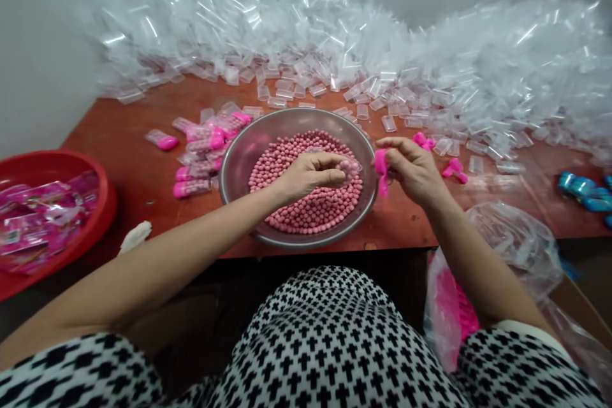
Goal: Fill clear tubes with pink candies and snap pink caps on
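Possibly, some small pink round balls [310,210] could be spilled over the rim of the round steel bowl [239,159] onto the red-brown wooden table [143,172] if the small clear plastic tube [350,167], which seems uncapped, is tilted. This tube is pinched over the balls, near the table's front edge, by the curled left hand [310,175]. A bright pink plastic cap [381,166] is gripped by the closed right hand [414,169], just beside the bowl's right rim.

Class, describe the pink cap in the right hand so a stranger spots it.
Find the metal bowl of pink balls. At its right rim the right hand pinches the cap, opposite the clear tube in the left hand; other caps lie on the table.
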`<state>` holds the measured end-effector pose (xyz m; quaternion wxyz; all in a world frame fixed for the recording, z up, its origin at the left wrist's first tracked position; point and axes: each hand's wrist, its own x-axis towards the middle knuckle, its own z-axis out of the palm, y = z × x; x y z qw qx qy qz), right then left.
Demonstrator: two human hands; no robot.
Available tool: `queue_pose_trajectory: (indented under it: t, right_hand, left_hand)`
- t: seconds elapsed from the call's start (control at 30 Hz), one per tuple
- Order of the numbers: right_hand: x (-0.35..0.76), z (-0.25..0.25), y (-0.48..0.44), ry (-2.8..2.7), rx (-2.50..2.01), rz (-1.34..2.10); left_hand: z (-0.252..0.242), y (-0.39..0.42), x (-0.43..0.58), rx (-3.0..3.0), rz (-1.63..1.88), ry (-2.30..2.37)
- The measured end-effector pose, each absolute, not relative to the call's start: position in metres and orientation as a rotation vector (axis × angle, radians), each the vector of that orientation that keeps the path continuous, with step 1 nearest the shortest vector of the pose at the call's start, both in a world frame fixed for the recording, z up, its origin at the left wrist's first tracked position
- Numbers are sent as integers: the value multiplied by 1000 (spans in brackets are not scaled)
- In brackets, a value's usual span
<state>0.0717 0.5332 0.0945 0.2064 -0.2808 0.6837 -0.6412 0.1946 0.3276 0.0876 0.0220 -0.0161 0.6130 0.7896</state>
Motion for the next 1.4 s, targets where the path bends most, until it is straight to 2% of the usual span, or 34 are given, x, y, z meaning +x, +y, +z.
queue_pose_trajectory:
  t: [0.2,0.5,0.57,0.67,0.87,1.07,1.4]
  right_hand:
    - [98,102,498,1794,-858,-1754]
    - [88,99,503,1844,-887,-1778]
    - [87,98,502,1865,-871,-1800]
    - [88,97,498,1859,-872,-1809]
    - [87,99,495,1881,-907,-1826]
    - [88,93,496,1888,-882,-1823]
    - [84,87,495,1899,-852,-1839]
  left_hand:
    - [89,325,202,-96,2538,1939]
    - [97,299,202,21,2161,2555]
    - [92,292,201,-13,2116,2570]
    - [86,289,200,-64,2224,2506]
    - [95,299,204,-52,2250,2566]
    - [93,295,207,-54,1945,2797]
    - [103,301,211,-42,1927,2893]
